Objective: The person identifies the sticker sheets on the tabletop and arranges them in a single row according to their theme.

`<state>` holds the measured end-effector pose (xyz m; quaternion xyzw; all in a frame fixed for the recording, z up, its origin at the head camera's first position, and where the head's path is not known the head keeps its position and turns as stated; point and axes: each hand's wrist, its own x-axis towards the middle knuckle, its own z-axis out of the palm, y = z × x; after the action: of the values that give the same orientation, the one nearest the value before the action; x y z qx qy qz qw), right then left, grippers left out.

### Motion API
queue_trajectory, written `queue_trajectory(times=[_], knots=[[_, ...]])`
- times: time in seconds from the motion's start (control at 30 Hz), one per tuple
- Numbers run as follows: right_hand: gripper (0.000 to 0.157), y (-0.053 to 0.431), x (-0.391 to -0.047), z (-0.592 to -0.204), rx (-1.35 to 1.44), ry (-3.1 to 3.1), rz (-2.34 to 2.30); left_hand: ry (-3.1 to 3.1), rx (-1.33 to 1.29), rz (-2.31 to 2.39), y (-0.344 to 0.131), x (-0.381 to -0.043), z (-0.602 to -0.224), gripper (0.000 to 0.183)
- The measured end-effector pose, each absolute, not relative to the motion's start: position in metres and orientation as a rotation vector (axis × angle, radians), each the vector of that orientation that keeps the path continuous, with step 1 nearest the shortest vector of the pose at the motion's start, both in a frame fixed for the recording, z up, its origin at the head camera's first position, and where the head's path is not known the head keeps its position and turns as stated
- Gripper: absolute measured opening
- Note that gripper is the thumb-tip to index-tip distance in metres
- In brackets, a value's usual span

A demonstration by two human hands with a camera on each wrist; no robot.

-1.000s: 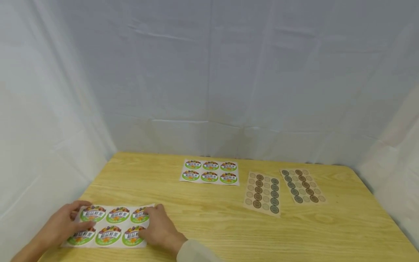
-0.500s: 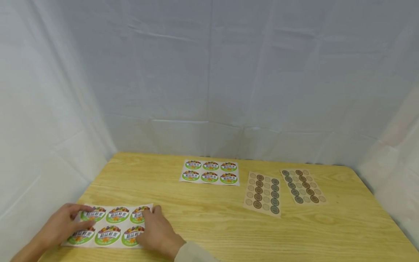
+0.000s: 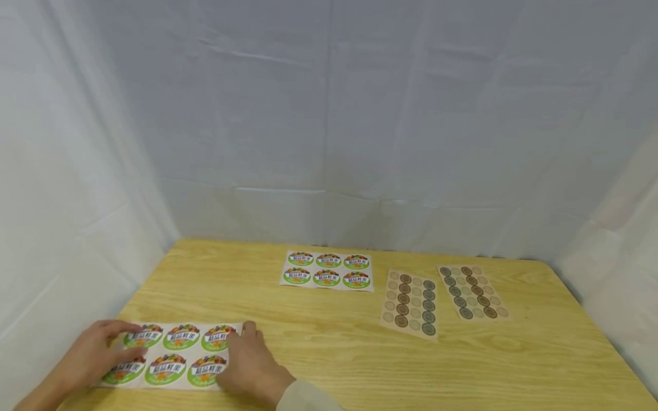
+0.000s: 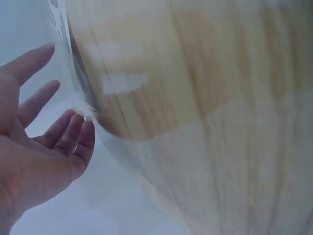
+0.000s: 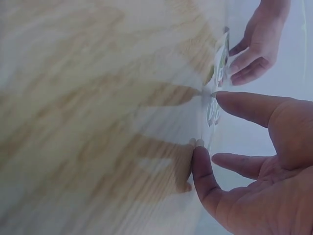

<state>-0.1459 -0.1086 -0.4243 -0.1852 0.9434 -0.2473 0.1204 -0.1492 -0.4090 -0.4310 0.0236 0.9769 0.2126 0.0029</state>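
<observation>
- Fingers of the left hand (image 3: 89,355) are standing apart, forefinger and thumb lying over the left end of the near sticker sheet (image 3: 163,351).
- Over at the sheet's right end, the right hand (image 3: 252,362) is resting, its thumb and fingers spaced apart in its wrist view; a pale sleeve (image 3: 307,397) is covering the wrist.
- That sheet is lying at the near left of the wooden table (image 3: 339,359), showing six labels in two rows: fruit on top, white band, green below.
- Dark Chinese-looking characters are running across every band, too small for me to read surely.
- Farther back, a matching sheet (image 3: 326,272) is carrying six more.
- To its right, two tan sheets (image 3: 409,305) are showing columns of brown, grey-green and pale circles, any lettering blurring out.
</observation>
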Motion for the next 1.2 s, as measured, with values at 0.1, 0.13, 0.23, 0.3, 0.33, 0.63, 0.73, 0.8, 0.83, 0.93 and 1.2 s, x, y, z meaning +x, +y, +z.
queue_trajectory(times=[0.1, 0.13, 0.23, 0.3, 0.33, 0.63, 0.73, 0.8, 0.83, 0.93, 1.2], knots=[[0.055, -0.104, -0.148, -0.424, -0.525, 2.728, -0.762, 3.111, 0.103, 0.670, -0.408, -0.147, -0.431, 0.052], [0.054, -0.102, -0.148, -0.423, -0.526, 2.716, -0.774, 3.124, 0.111, 0.674, -0.407, -0.146, -0.430, 0.050], [0.052, -0.092, -0.153, -0.421, -0.549, 2.670, -0.814, 3.147, 0.111, 0.693, -0.405, -0.145, -0.429, 0.050], [0.052, -0.083, -0.159, -0.418, -0.563, 2.629, -0.851, 3.144, 0.114, 0.705, -0.401, -0.146, -0.427, 0.052], [0.052, -0.078, -0.162, -0.417, -0.579, 2.607, -0.864, 3.145, 0.120, 0.711, -0.399, -0.147, -0.426, 0.053], [0.053, -0.021, -0.196, -0.403, -0.647, 2.479, -1.082, 3.099, 0.243, 0.850, -0.367, -0.156, -0.414, 0.058], [0.054, -0.003, -0.204, -0.399, -0.644, 2.485, -1.155, 3.122, 0.320, 0.876, -0.354, -0.160, -0.410, 0.059], [0.054, 0.010, -0.209, -0.396, -0.639, 2.504, -1.189, 3.128, 0.366, 0.903, -0.346, -0.163, -0.406, 0.059], [0.054, 0.016, -0.211, -0.395, -0.633, 2.510, -1.207, 3.117, 0.390, 0.932, -0.342, -0.165, -0.405, 0.060], [0.054, 0.035, -0.218, -0.392, -0.614, 2.525, -1.261, 3.077, 0.425, 1.001, -0.331, -0.170, -0.402, 0.061], [0.055, 0.080, -0.235, -0.391, -0.559, 2.547, -1.399, 2.984, 0.493, 1.113, -0.302, -0.185, -0.397, 0.063]])
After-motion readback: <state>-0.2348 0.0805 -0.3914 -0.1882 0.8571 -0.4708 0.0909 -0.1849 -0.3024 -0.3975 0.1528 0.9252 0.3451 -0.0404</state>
